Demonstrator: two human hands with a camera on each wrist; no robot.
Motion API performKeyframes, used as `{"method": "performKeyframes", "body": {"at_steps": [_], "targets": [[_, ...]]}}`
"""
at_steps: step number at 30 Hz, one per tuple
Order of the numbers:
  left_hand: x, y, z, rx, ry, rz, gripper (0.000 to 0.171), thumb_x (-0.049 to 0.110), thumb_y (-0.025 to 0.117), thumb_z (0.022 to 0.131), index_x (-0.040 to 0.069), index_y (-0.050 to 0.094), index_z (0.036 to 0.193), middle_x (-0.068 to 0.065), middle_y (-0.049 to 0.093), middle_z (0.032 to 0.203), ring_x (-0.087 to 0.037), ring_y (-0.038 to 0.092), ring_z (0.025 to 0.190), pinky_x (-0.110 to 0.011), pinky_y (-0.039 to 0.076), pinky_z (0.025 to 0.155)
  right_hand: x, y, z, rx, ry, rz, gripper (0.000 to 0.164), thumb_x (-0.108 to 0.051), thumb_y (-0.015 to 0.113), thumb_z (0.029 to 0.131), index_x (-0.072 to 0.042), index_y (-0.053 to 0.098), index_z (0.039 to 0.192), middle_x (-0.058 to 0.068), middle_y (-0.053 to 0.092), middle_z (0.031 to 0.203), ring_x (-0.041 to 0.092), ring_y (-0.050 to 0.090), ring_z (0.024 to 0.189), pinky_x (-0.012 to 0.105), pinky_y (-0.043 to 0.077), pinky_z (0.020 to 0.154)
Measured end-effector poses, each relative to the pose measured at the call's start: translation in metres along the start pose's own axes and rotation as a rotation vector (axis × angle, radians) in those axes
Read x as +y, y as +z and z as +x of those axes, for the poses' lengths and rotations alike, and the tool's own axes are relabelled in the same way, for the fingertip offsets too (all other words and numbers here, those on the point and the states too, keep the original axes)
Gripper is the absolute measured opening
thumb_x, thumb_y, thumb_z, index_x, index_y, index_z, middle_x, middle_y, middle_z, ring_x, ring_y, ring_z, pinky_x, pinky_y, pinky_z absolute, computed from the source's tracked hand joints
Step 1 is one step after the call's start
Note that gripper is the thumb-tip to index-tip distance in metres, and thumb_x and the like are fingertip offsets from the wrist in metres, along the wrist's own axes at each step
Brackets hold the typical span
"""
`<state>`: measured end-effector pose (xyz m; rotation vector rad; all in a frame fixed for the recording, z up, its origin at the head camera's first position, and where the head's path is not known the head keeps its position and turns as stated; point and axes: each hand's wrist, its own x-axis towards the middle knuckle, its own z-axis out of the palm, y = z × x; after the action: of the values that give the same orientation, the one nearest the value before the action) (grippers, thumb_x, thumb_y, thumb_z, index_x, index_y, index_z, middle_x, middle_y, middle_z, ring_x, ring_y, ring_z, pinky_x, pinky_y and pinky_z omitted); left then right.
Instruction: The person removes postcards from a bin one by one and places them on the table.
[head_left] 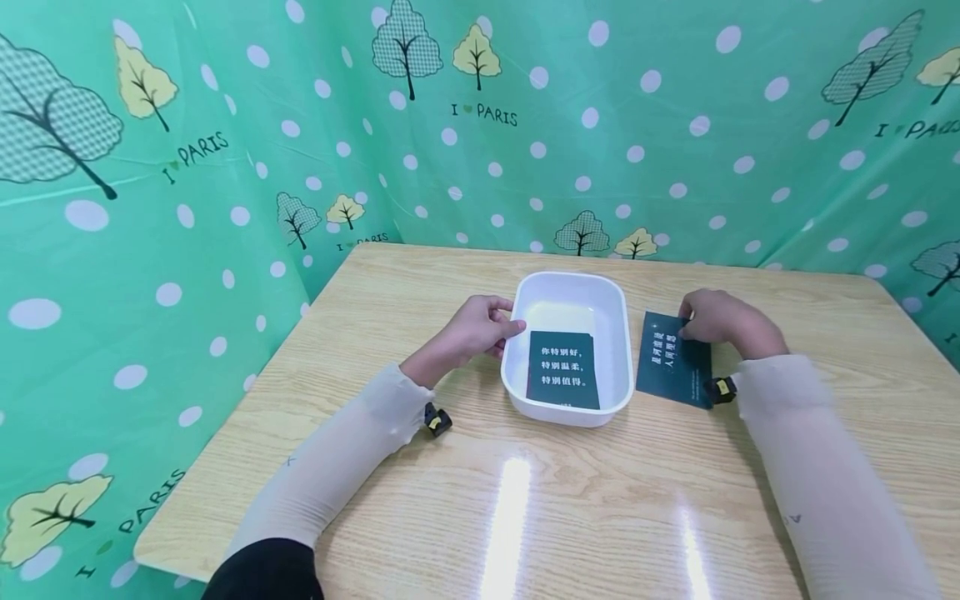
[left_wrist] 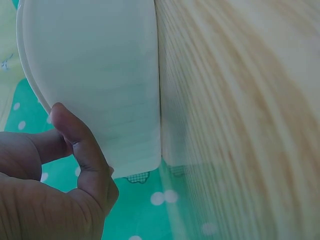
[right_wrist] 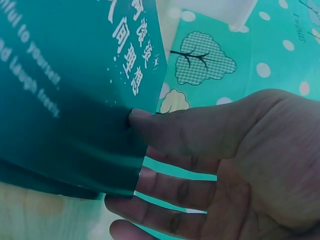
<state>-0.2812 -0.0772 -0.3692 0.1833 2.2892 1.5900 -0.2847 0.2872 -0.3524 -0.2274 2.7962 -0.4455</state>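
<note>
A white plastic basin (head_left: pixel 628 333) stands on the table, with a dark green card (head_left: pixel 562 375) printed in white characters lying inside it. My left hand (head_left: pixel 483 327) pinches the basin's left rim; in the left wrist view the thumb (left_wrist: pixel 82 135) lies against the outer wall. To the right of the basin, my right hand (head_left: pixel 716 318) holds another dark green card (head_left: pixel 675 367) by its edge. The right wrist view shows the thumb (right_wrist: pixel 190 127) on the card's printed face and the fingers behind it.
Beneath everything is a light wood-grain table (head_left: pixel 420 508) with bright light reflections near its front. A green curtain (head_left: pixel 525 150) with white dots and printed trees hangs behind and to the left. A small black wrist camera (head_left: pixel 437 419) sits at the left sleeve.
</note>
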Motion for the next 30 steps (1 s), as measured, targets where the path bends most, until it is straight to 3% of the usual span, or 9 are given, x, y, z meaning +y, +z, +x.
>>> {"method": "performKeyframes", "body": {"at_steps": [12, 30], "targets": [[0.0009, -0.0011, -0.0006, -0.005, -0.007, 0.004, 0.042, 0.016, 0.069, 0.093, 0.004, 0.052, 0.130, -0.011, 0.061, 0.091, -0.017, 0.061, 0.063, -0.030, 0.057, 0.054, -0.0017, 0.0045, 0.0025, 0.000, 0.017, -0.035, 0.029, -0.005, 0.061, 0.091, 0.014, 0.057, 0.113, 0.030, 0.060, 0.106, 0.039, 0.055, 0.091, 0.057, 0.047, 0.081], [-0.0009, -0.0006, 0.0003, -0.001, -0.005, 0.016, 0.045, 0.017, 0.069, 0.093, 0.005, 0.050, 0.133, -0.011, 0.061, 0.093, -0.018, 0.063, 0.066, -0.031, 0.058, 0.056, 0.0019, 0.0090, 0.0062, -0.003, 0.005, -0.046, 0.030, -0.005, 0.061, 0.091, 0.014, 0.054, 0.114, 0.030, 0.059, 0.105, 0.036, 0.055, 0.086, 0.051, 0.051, 0.077]]}}
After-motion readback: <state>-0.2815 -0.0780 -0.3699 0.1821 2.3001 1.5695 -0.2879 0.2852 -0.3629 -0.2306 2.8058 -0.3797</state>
